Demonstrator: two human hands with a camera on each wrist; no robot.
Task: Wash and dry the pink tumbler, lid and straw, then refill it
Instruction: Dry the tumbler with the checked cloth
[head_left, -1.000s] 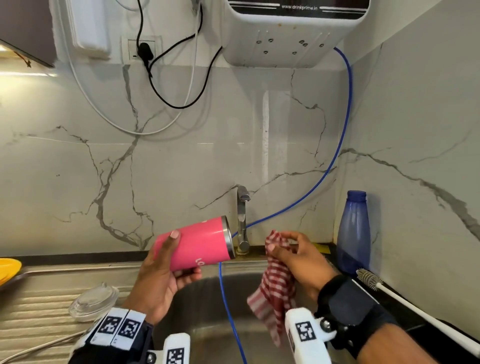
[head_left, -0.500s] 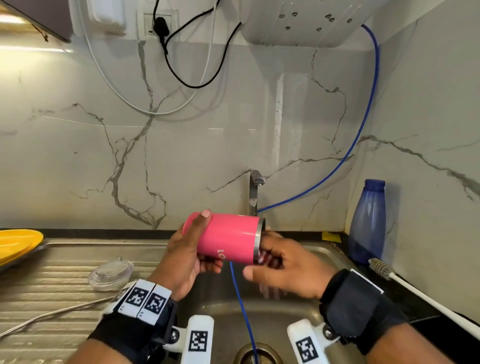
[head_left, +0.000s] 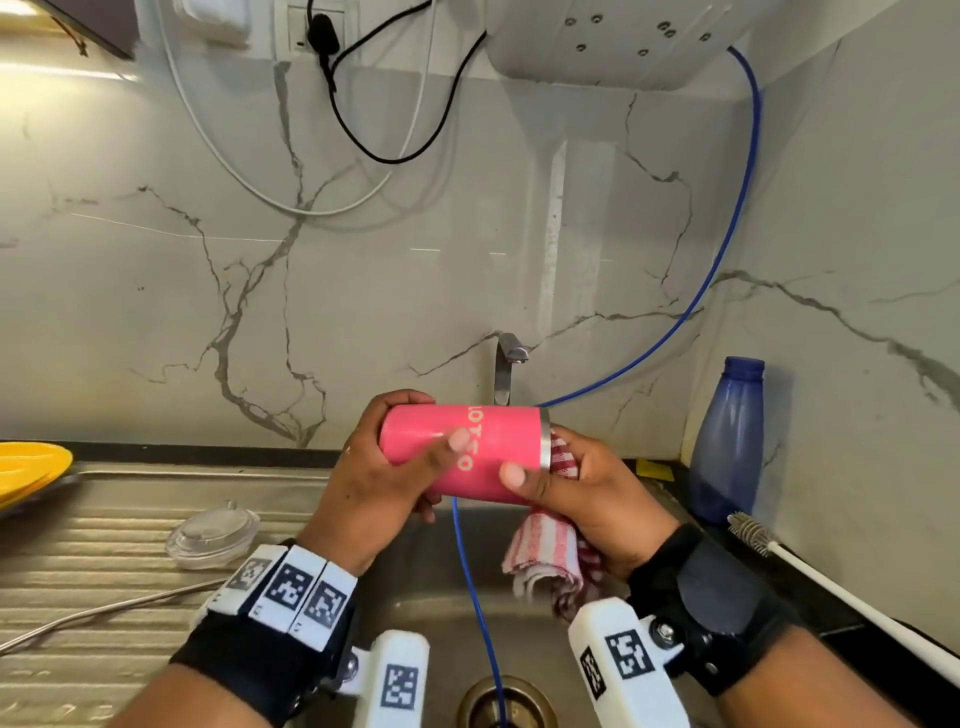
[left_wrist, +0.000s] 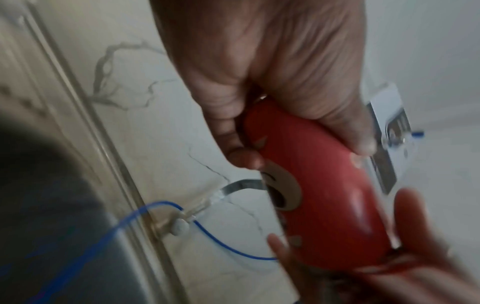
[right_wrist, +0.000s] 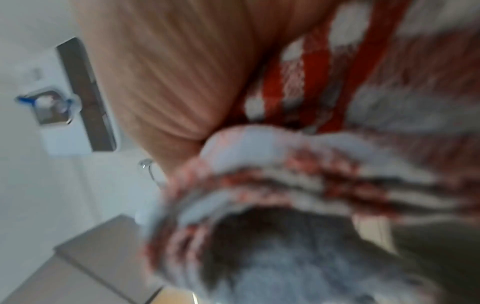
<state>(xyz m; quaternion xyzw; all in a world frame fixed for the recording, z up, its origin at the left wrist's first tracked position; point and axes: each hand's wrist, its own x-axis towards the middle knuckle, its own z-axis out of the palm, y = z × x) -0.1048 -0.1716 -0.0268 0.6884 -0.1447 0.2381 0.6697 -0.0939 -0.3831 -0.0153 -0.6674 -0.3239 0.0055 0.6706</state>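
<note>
Lying sideways over the sink (head_left: 431, 582), the pink tumbler (head_left: 483, 452) is gripped at its base by the left hand (head_left: 379, 488), fingers curled round it. The right hand (head_left: 587, 499) clutches the red checked cloth (head_left: 545, 561) at the tumbler's steel rim, thumb on the pink wall.

The pink tumbler's (head_left: 483, 452) mouth is hidden by the checked cloth (head_left: 550, 561); the right wrist view is blurred, the yellow plate (head_left: 31, 467) cropped.
</note>
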